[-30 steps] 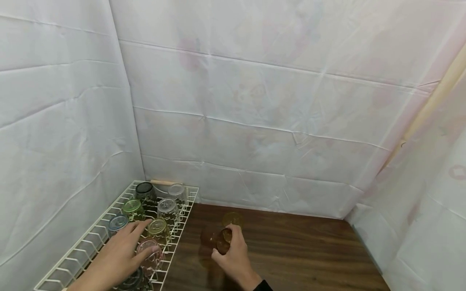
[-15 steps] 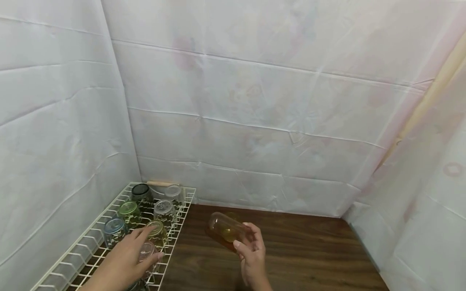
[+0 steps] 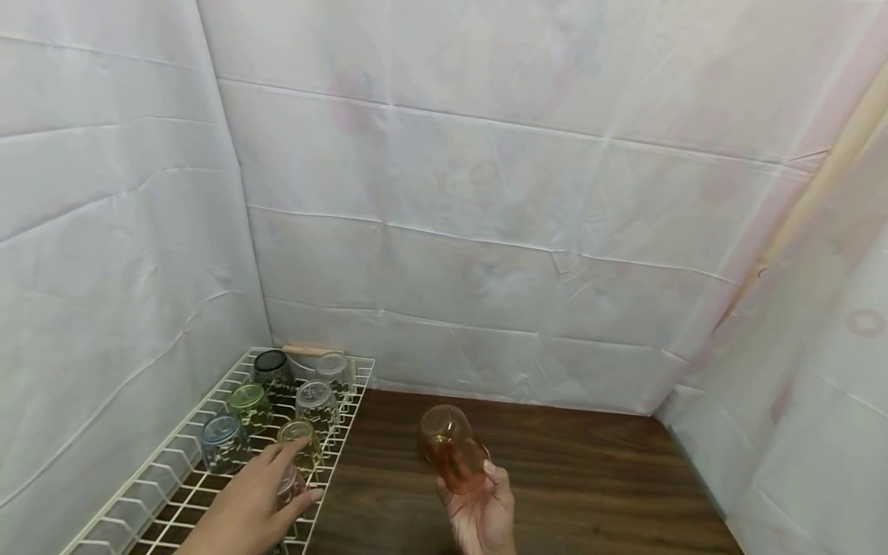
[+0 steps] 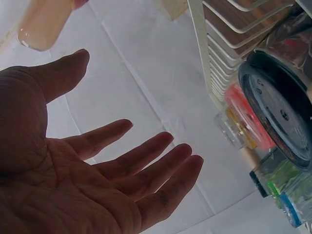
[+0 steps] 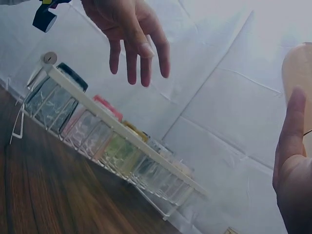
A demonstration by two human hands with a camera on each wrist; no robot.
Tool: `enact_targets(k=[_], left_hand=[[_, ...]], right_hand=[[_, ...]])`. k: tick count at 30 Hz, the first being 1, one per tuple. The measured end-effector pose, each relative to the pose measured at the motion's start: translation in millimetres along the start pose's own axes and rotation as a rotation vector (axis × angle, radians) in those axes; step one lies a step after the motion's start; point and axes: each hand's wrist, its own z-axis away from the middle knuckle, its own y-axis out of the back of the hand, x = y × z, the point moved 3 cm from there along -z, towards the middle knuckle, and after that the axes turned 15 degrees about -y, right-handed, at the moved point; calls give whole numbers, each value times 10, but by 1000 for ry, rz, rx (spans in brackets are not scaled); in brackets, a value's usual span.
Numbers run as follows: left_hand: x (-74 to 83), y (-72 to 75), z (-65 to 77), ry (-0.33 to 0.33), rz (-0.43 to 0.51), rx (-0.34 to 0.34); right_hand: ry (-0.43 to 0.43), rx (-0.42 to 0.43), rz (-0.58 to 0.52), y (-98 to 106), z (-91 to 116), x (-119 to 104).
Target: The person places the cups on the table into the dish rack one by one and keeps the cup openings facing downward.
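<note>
My right hand [image 3: 483, 515] grips an amber drinking glass [image 3: 454, 451] near its mouth and holds it tilted above the wooden tabletop, base pointing up and away. The same glass [image 4: 46, 22] shows at the top left of the left wrist view. Over the near part of a white wire rack, my left hand [image 3: 251, 505] hovers with fingers spread and nothing in them. Under it is a pink glass [image 3: 291, 484], partly hidden, with a yellow glass [image 3: 298, 438] just beyond the fingertips. The right wrist view shows the left hand [image 5: 131, 41] above the rack.
Several upturned glasses stand on the wire rack [image 5: 92, 104], among them a blue one [image 3: 223, 439], a green one [image 3: 250, 405], a dark one [image 3: 273, 370] and clear ones [image 3: 316, 405]. Brown wood tabletop [image 3: 590, 478] lies right of it. White sheeting [image 3: 451, 254] encloses the back and sides.
My right hand has raised the amber glass off the tabletop and turned it, so its base now tilts up and away. The left hand has shifted slightly right and nearer over the rack.
</note>
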Motion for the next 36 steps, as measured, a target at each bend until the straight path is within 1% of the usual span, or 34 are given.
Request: enact_targets(k=[7,12,15,17,19,21,22,24,28,30,32,36], left_hand=[[97,19,2,-33,-9,56],[165,-9,-36,-24,14,36],[231,-46,-61,-64,21,45],[286,-81,-81,-110,-3,52],[345,-114,-103,-145,-9,38],[405,-135,-129,-159,-10,21],[435,-141,-144,-168,-8,23],[510,-142,-172,-190,2,44],[711,-135,-252,-262,-6,173],[820,-139,-297,-280,18,214],[913,-146,-341,-283,71,223],[1070,-143,-425,-249,223,190]], right_hand=[[16,-12,-15,-14,-9,1],[14,-33,-24,16,-11,5],[7,-48,-21,48,-10,-1],[11,-51,-8,65,-7,-12],[20,-55,4,78,-6,-31],[30,-60,13,82,-10,-50],[34,-65,15,84,-11,-57],[36,-74,8,87,-16,-66],[18,-80,-1,69,-19,-40],[0,-77,3,52,-20,-4],[-19,-76,13,30,-22,41],[-53,-77,19,-9,-33,139]])
